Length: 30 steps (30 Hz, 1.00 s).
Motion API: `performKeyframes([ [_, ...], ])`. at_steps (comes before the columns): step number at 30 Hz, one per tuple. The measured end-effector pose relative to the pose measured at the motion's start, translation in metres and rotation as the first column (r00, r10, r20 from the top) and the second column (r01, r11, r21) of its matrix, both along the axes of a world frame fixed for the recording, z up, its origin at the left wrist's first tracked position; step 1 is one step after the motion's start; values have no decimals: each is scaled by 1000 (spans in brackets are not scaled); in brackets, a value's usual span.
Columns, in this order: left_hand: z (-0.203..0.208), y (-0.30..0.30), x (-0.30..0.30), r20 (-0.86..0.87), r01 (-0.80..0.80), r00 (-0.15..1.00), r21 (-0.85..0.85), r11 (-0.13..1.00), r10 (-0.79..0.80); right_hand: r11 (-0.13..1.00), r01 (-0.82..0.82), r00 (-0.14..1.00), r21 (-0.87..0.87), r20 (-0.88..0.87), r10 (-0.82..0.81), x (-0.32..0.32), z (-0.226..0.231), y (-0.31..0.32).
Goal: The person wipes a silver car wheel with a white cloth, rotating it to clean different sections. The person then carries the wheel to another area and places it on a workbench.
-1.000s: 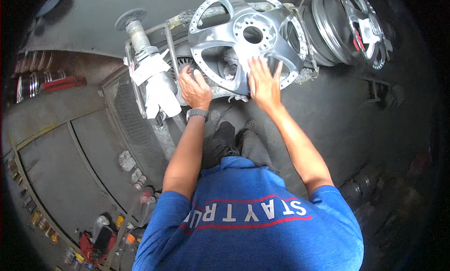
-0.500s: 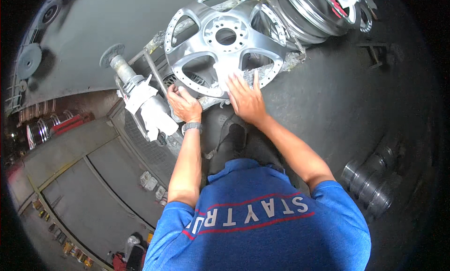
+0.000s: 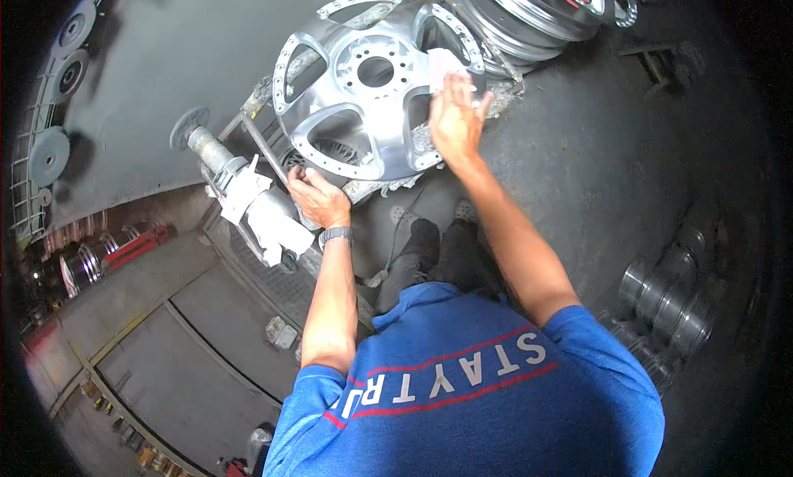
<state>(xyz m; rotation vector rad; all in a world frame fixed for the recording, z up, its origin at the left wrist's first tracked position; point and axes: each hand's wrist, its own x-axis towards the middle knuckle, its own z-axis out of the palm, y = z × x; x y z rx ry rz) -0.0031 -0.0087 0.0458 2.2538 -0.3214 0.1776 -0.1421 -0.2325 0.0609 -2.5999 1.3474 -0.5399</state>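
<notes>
A silver alloy wheel face (image 3: 372,85) with wide spokes and a round centre hole lies on a metal stand in front of me. My right hand (image 3: 457,122) presses a white cloth (image 3: 444,66) onto the spoke at the wheel's right side, fingers stretched over it. At the lower left rim is my left hand (image 3: 320,199), its fingers extended and thumb apart, close against the wheel's edge; whether it touches the rim I cannot tell. A watch is on that wrist.
Left of the wheel stands a grey metal shaft with a flange (image 3: 202,138), white cloths (image 3: 268,217) draped over it. Silver wheel rims (image 3: 520,23) lie beyond at the right. Dark rims (image 3: 665,299) sit on the right floor. Grey discs (image 3: 49,156) hang at the far left.
My right hand has slid the white cloth up and right, from the lower spoke to the right one. My left hand stays by the lower left rim. The view has shifted slightly.
</notes>
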Motion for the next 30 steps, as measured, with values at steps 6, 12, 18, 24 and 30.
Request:
performKeyframes([
  [6, -2, 3, 1, 22, 9, 1000, 55, 998, -10, 921, -381, 914, -81, 115, 388, 8, 23, 59],
  [12, -2, 1, 2, 63, 45, 997, 98, 994, -52, 926, -365, 930, -92, 10, 368, 18, 27, 24],
  [18, -9, 4, 5, 90, 35, 995, 132, 991, -47, 876, -478, 865, -65, 142, 482, -5, 23, 88],
  [24, -7, 3, 3, 85, 40, 995, 100, 994, -48, 788, -615, 787, 13, -37, 615, -87, -8, 130],
  [30, -6, 3, 3, 71, 51, 996, 88, 995, -58, 832, -555, 832, -6, -1, 555, -117, -28, 110],
])
